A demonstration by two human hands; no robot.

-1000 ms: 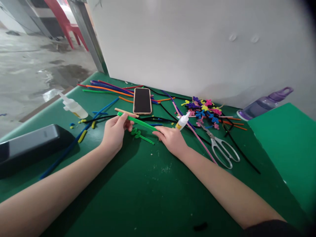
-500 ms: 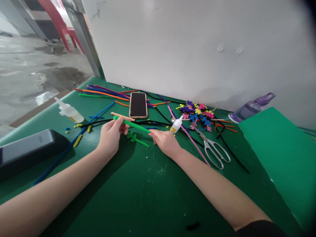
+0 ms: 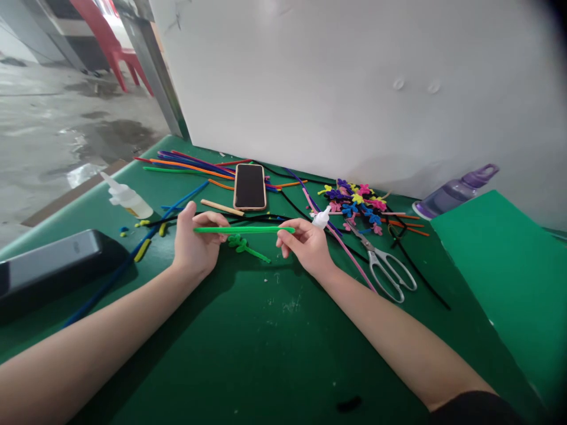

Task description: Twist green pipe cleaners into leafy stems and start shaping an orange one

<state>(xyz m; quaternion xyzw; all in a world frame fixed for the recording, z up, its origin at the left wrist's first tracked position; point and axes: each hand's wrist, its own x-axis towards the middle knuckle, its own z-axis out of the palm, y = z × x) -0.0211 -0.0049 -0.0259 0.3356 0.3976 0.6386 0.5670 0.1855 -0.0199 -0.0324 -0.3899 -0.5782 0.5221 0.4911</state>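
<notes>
A straight green pipe cleaner (image 3: 245, 229) is held level above the green table (image 3: 274, 348). My left hand (image 3: 195, 245) pinches its left end and my right hand (image 3: 303, 245) pinches its right end. Just below it, a twisted green pipe-cleaner shape (image 3: 245, 246) lies on the table between my hands. A small white glue bottle (image 3: 321, 218) stands right behind my right hand.
A phone (image 3: 250, 186) lies face up behind the hands among several coloured pipe cleaners (image 3: 190, 165). Small pipe-cleaner flowers (image 3: 354, 200) and scissors (image 3: 387, 268) lie to the right, with a purple bottle (image 3: 456, 192) further right. A second glue bottle (image 3: 128, 200) and a dark case (image 3: 48, 265) are at the left.
Both hands have lifted the green pipe cleaner off the table and turned it from slanted to level. My right hand now pinches its end instead of resting flat.
</notes>
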